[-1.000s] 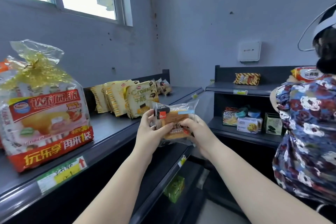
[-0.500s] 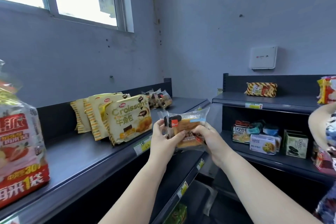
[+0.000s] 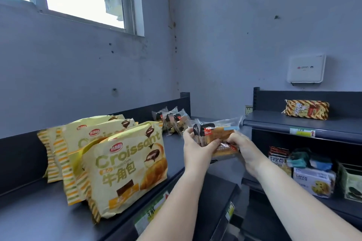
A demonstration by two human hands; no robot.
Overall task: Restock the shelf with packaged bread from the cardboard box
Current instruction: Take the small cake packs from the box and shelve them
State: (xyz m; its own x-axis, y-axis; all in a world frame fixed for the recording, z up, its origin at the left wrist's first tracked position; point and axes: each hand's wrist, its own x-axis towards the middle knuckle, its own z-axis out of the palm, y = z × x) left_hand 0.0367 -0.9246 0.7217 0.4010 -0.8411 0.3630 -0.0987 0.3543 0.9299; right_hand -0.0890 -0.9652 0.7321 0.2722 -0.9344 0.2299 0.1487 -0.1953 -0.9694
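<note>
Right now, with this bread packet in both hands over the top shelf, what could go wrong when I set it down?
1. The bread packet is pinched by the left hand and right hand; squeezing could squash it.
2. The small packets at the back stand leaning; a nudge might topple them.
3. The croissant bags lean near the shelf edge; a brushing forearm could tip one.
</note>
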